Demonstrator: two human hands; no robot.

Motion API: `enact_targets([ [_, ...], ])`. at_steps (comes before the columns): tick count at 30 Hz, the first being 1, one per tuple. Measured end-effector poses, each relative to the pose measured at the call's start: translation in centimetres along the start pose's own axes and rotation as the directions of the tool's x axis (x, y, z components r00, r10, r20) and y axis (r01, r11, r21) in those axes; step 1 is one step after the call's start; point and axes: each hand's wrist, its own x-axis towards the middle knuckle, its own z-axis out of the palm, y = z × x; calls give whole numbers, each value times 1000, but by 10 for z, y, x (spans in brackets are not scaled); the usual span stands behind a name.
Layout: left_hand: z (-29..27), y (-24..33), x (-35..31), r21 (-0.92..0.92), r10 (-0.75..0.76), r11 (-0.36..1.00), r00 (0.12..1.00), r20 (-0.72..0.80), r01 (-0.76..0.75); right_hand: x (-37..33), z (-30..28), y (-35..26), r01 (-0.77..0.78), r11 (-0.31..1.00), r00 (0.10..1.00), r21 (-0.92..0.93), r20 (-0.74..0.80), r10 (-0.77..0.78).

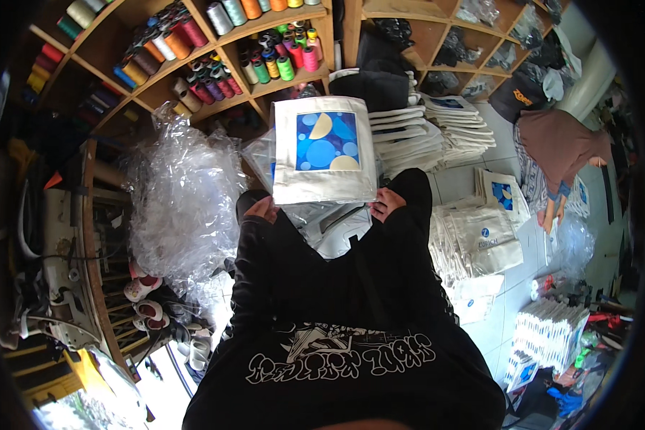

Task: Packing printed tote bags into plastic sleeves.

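Note:
A cream canvas bag (287, 179) lies flat in front of me, with a square blue panel of circles and curved shapes on its face. At its lower left corner, my left hand (262, 209) is closed with the fingertips at the edge. My right hand (387, 206) pinches the lower right corner in the same way. Clear plastic sleeves (259, 152) show beside and below the bag, partly hidden by it. Whether the hands also grip some of that plastic cannot be made out.
A big heap of clear plastic bags (186, 193) stands at left. Folded canvas bags are stacked behind (408, 147) and at right (480, 240). Wooden shelves hold thread spools (179, 43). Another person (559, 150) bends over bags at far right. A white bundle (548, 333) sits at lower right.

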Motion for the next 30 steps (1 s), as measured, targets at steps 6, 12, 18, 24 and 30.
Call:
enact_targets([
  [6,7,-1,-1,14,-30,999,998,-60,31,-3,4,-3,-37,995,999,-96,-5,37],
  [12,-6,-10,8,-63,-5,998,1000,-28,4,-7,11,-3,-15,997,1000,-70,-10,15],
  [18,21,-2,-18,134,28,991,980,-198,-1,0,7,5,41,985,999,-169,2,-41],
  [24,30,-1,-34,375,150,922,982,-117,-96,1,1,5,197,910,980,-365,85,-178],
  [30,31,-12,-39,604,180,793,977,-116,-75,-65,71,-33,106,987,983,-121,162,-85],
])
